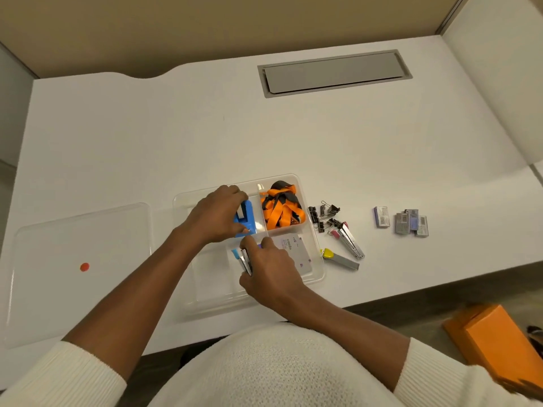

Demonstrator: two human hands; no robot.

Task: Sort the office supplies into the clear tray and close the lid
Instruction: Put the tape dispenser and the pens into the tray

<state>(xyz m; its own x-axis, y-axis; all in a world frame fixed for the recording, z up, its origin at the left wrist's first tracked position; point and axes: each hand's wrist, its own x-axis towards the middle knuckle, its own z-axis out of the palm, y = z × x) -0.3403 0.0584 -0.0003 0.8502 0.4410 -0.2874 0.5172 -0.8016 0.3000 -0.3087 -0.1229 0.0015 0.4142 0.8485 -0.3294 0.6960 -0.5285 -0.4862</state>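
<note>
The clear tray (317, 268) lies on the white desk in front of me, split into compartments. My left hand (214, 214) grips a blue stapler (245, 220) inside a rear compartment. Just in front of it, my right hand (270, 273) is closed on a small stapler with a light-blue tip (242, 258), held over the tray's front part. Orange and black lanyards (282, 211) fill the rear right compartment. A white card (296, 249) rests in the front right compartment. The clear lid (79, 268), with a red dot, lies flat to the left.
Right of the tray lie black binder clips (323, 215), a pink-tipped stapler (348, 239), a yellow-tipped stapler (340, 258) and several staple boxes (408, 220). A grey cable hatch (335, 72) sits at the desk's back. An orange box (499, 339) stands on the floor, right.
</note>
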